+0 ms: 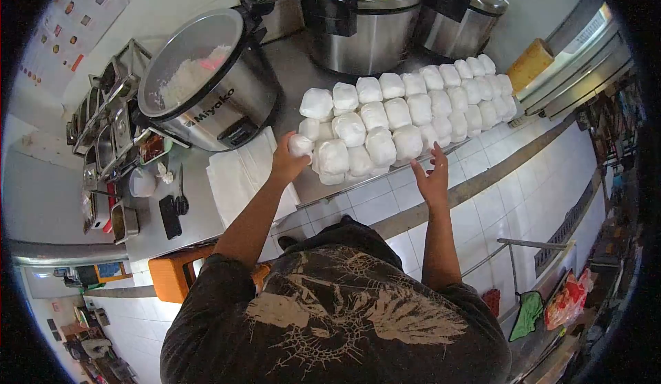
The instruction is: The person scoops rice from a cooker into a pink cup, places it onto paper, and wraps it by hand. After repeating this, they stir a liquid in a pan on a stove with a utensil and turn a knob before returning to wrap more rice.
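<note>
Head view, Miyako rice cooker (206, 81), left hand (288, 160) holding white packet (300, 144)

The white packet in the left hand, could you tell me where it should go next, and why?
Probably onto the near-left end of the stacked packets. The left hand holds the packet right beside that end, and the right hand hovers open.

Lower wrapped rice packets (344, 176) hidden beneath the stack.

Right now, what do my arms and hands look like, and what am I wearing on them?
Both arms are bare below short sleeves. The left hand and right hand wear no gloves, rings or watch. The dark T-shirt carries a pale, cracked wing-like print.
</note>
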The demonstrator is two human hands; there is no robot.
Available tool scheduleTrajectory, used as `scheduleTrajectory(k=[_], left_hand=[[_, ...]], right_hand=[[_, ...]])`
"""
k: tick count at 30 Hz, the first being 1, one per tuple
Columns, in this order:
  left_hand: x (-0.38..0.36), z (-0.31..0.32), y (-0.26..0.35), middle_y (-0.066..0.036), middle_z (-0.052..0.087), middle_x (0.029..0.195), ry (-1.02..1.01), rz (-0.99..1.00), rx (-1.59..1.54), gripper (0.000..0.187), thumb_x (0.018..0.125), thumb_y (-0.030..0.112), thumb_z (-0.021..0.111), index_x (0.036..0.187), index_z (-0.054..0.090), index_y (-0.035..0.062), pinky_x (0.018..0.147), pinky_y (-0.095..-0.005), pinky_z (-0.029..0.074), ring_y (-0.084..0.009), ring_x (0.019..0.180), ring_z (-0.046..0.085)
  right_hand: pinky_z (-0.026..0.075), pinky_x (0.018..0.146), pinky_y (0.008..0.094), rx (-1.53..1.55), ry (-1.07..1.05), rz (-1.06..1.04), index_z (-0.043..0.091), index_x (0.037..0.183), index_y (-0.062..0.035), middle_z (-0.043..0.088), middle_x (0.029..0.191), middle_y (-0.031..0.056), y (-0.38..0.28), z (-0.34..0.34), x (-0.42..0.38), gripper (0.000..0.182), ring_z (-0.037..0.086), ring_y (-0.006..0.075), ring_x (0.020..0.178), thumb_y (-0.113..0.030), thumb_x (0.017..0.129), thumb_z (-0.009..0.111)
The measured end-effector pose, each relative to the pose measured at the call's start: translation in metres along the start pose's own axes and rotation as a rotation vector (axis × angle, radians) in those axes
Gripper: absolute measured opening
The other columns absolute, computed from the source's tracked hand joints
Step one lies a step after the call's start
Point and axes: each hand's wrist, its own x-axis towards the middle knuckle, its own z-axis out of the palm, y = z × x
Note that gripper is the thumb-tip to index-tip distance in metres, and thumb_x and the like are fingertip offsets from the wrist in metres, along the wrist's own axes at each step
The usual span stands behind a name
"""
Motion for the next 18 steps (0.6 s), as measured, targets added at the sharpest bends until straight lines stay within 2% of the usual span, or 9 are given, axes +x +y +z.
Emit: scheduleTrajectory(k=[3, 6, 9, 11, 12, 14, 15, 18], left_hand=[[-0.002, 0.000, 0.004, -0.017, 0.056, 0.129, 0.115, 0.014, -0.066, 0.078, 0.074, 0.009, 0.075, 0.143, 0.040, 0.0049, 0.099, -0.0371, 0.049, -0.0246, 0.114, 0.058], [-0.004, -0.002, 0.023, -0.016, 0.056, 0.127, 0.183, -0.062, -0.183, 0.072, 0.076, 0.009, 0.074, 0.141, 0.042, 0.0046, 0.097, -0.0369, 0.050, -0.0241, 0.114, 0.059], [-0.007, -0.005, 0.050, -0.016, 0.058, 0.125, 0.197, -0.039, -0.246, 0.071, 0.076, 0.011, 0.075, 0.139, 0.044, 0.0035, 0.097, -0.0377, 0.050, -0.0260, 0.114, 0.060], [-0.010, -0.003, 0.076, -0.019, 0.060, 0.124, 0.186, -0.007, -0.213, 0.073, 0.073, 0.016, 0.078, 0.138, 0.047, 0.0014, 0.097, -0.0393, 0.050, -0.0300, 0.115, 0.061], [-0.008, -0.001, 0.079, -0.017, 0.059, 0.125, 0.174, 0.048, -0.170, 0.071, 0.075, 0.014, 0.077, 0.138, 0.047, 0.0021, 0.097, -0.0384, 0.050, -0.0279, 0.115, 0.060], [-0.004, 0.005, 0.085, -0.013, 0.058, 0.126, 0.154, 0.159, -0.088, 0.066, 0.078, 0.010, 0.075, 0.137, 0.046, 0.0036, 0.097, -0.0368, 0.050, -0.0235, 0.115, 0.059], [-0.004, 0.007, 0.089, -0.014, 0.059, 0.125, 0.169, 0.119, -0.124, 0.065, 0.079, 0.014, 0.076, 0.136, 0.048, 0.0021, 0.095, -0.0360, 0.051, -0.0233, 0.113, 0.060], [-0.006, 0.002, 0.131, -0.015, 0.060, 0.126, 0.152, -0.156, -0.088, 0.066, 0.079, 0.020, 0.076, 0.136, 0.048, 0.0003, 0.093, -0.0350, 0.052, -0.0237, 0.110, 0.062]], right_hand=[[0.046, 0.099, 0.0491, 0.008, -0.015, 0.036, 0.037, 0.149, -0.0013, 0.050, 0.131, 0.0273, -0.007, 0.002, -0.003, 0.082, 0.051, 0.0412, 0.120, -0.023, 0.083, 0.079], [0.042, 0.103, 0.0511, 0.071, -0.044, 0.081, 0.037, 0.149, -0.0014, 0.050, 0.133, 0.0287, -0.018, 0.004, -0.005, 0.081, 0.048, 0.0434, 0.124, -0.021, 0.082, 0.079], [0.054, 0.081, 0.0404, -0.059, 0.046, -0.158, 0.036, 0.152, -0.0095, 0.050, 0.132, 0.0204, -0.007, 0.014, 0.001, 0.079, 0.055, 0.0331, 0.114, -0.019, 0.085, 0.077], [0.054, 0.083, 0.0423, -0.053, 0.039, -0.126, 0.036, 0.152, -0.0089, 0.050, 0.133, 0.0207, -0.011, 0.016, 0.007, 0.078, 0.054, 0.0337, 0.115, -0.019, 0.085, 0.077], [0.053, 0.084, 0.0432, -0.051, 0.034, -0.110, 0.037, 0.152, -0.0086, 0.050, 0.133, 0.0209, -0.014, 0.017, 0.008, 0.078, 0.054, 0.0341, 0.115, -0.019, 0.086, 0.077], [0.043, 0.099, 0.0491, -0.009, 0.010, -0.092, 0.037, 0.150, -0.0038, 0.048, 0.134, 0.0276, -0.019, 0.016, 0.009, 0.078, 0.048, 0.0422, 0.122, -0.021, 0.086, 0.076], [0.038, 0.107, 0.0521, 0.011, 0.000, -0.085, 0.037, 0.149, -0.0013, 0.047, 0.135, 0.0310, -0.022, 0.016, 0.011, 0.078, 0.045, 0.0463, 0.126, -0.023, 0.086, 0.076], [0.038, 0.107, 0.0522, 0.028, -0.017, -0.018, 0.036, 0.149, -0.0014, 0.047, 0.135, 0.0318, -0.025, 0.013, 0.009, 0.077, 0.044, 0.0464, 0.127, -0.024, 0.087, 0.076]])
